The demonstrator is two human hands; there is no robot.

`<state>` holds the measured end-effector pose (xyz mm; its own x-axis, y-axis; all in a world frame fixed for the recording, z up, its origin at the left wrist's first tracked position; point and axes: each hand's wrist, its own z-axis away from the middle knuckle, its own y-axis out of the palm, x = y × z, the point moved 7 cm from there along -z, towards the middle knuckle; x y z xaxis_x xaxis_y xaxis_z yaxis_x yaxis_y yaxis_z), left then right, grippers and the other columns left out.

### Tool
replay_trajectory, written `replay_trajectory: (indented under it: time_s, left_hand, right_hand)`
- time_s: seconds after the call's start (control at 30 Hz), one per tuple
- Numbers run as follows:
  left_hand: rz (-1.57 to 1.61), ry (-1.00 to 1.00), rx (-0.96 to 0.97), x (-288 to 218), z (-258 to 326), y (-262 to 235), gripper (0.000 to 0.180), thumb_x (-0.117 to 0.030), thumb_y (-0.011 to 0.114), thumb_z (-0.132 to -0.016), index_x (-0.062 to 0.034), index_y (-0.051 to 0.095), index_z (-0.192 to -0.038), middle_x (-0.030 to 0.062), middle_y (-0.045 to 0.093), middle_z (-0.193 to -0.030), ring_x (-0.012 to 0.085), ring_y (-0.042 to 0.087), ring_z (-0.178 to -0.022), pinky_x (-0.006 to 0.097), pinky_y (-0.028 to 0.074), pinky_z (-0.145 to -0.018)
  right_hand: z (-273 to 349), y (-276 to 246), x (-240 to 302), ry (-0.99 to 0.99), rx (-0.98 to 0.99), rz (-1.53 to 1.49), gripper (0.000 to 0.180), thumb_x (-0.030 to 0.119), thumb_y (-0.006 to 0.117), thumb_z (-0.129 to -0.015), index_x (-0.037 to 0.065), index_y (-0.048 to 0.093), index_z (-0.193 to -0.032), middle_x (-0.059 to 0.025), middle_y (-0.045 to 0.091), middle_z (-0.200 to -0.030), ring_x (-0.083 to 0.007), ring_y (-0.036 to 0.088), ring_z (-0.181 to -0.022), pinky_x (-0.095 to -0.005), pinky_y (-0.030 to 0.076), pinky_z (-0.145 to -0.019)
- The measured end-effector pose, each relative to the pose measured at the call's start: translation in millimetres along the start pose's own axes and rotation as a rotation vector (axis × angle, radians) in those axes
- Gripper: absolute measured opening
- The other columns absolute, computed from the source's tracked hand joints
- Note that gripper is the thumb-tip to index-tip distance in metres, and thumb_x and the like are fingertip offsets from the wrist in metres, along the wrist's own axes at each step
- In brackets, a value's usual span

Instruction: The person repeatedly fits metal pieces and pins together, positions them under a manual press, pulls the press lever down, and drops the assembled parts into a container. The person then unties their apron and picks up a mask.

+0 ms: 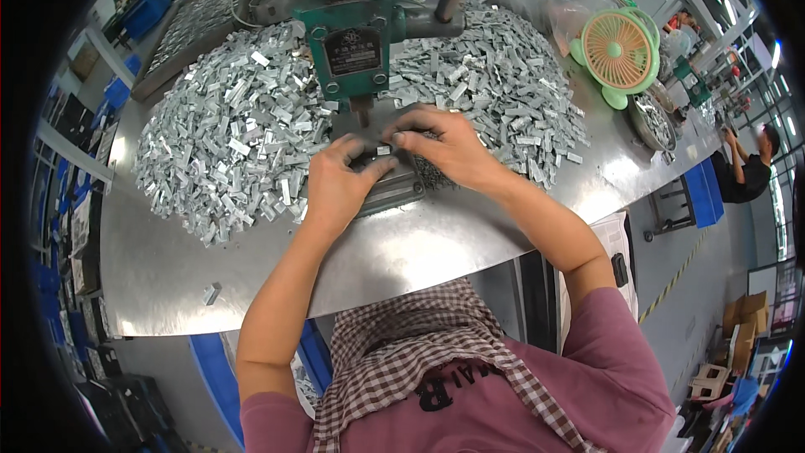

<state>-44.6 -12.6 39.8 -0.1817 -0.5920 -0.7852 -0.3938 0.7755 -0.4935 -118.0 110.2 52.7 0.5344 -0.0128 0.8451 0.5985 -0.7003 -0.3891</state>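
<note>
Press (348, 54) green; metal pieces (243, 130) silver-grey; fan (616, 49) orange, green; apron (419, 319) brown-white checked.

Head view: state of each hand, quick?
Left hand: fingers bent near a small metal piece under the press; grip can't be told.
Right hand: fingers curled, fingertips blurred; whether it holds anything can't be told.

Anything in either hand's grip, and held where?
Can't tell. A small metal piece shows between the left hand and right hand, by the green press; blur hides any grip on it.
</note>
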Motion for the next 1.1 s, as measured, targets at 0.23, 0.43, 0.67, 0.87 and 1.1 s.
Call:
replay_trajectory:
  time_s: [0.23, 0.43, 0.67, 0.87, 1.1]
  left_hand:
    - [0.038, -0.005, 0.01, 1.9, -1.5, 4.1, 0.025, -0.016, 0.074, -0.066, 0.0024, 0.066, -0.081, 0.0123, 0.063, -0.082, 0.0268, 0.061, -0.069, 0.032, 0.047, -0.064]
    - [0.023, -0.015, 0.002, 2.1, 0.1, 0.5, 0.025, -0.017, 0.074, -0.066, 0.0029, 0.066, -0.08, 0.0126, 0.063, -0.081, 0.0269, 0.061, -0.069, 0.032, 0.047, -0.064]
    - [0.037, -0.019, 0.009, -2.1, -1.0, 1.0, 0.026, -0.017, 0.074, -0.065, 0.003, 0.065, -0.079, 0.0124, 0.063, -0.081, 0.0259, 0.061, -0.069, 0.032, 0.047, -0.064]
    - [0.016, -0.042, 0.03, 0.9, -1.3, 2.3, 0.024, -0.016, 0.074, -0.066, 0.0031, 0.065, -0.078, 0.0122, 0.062, -0.078, 0.0253, 0.06, -0.068, 0.032, 0.047, -0.063]
    - [0.015, -0.051, 0.034, -1.1, -2.2, 1.6, 0.025, -0.015, 0.075, -0.066, 0.0034, 0.065, -0.079, 0.0119, 0.062, -0.078, 0.0247, 0.06, -0.067, 0.032, 0.046, -0.062]
  right_hand:
    - [3.2, 7.8, -15.2, 0.14, -0.002, -0.213, 0.018, 0.012, 0.059, -0.084, -0.002, 0.065, -0.095, -0.0087, 0.065, -0.089, -0.0123, 0.059, -0.081, -0.0258, 0.046, -0.074]
    - [1.1, 6.6, -3.8, 0.096, 0.011, -0.025, 0.019, 0.011, 0.059, -0.082, -0.002, 0.064, -0.094, -0.0123, 0.065, -0.089, -0.0182, 0.062, -0.082, -0.0297, 0.048, -0.075]
    - [-0.2, 5.0, -2.0, 0.111, 0.036, 0.03, 0.018, 0.011, 0.058, -0.082, -0.002, 0.064, -0.094, -0.0133, 0.065, -0.09, -0.0205, 0.062, -0.084, -0.0309, 0.048, -0.076]
    - [0.3, 4.4, 14.1, -0.078, 0.046, 0.272, 0.015, 0.009, 0.058, -0.082, 0.001, 0.063, -0.093, -0.0107, 0.063, -0.088, -0.0209, 0.062, -0.081, -0.0308, 0.047, -0.073]
    - [-6.1, 3.7, 14.3, -0.15, 0.08, 0.29, 0.013, 0.01, 0.059, -0.08, 0.002, 0.065, -0.088, -0.0128, 0.063, -0.086, -0.0294, 0.061, -0.08, -0.0346, 0.047, -0.07]
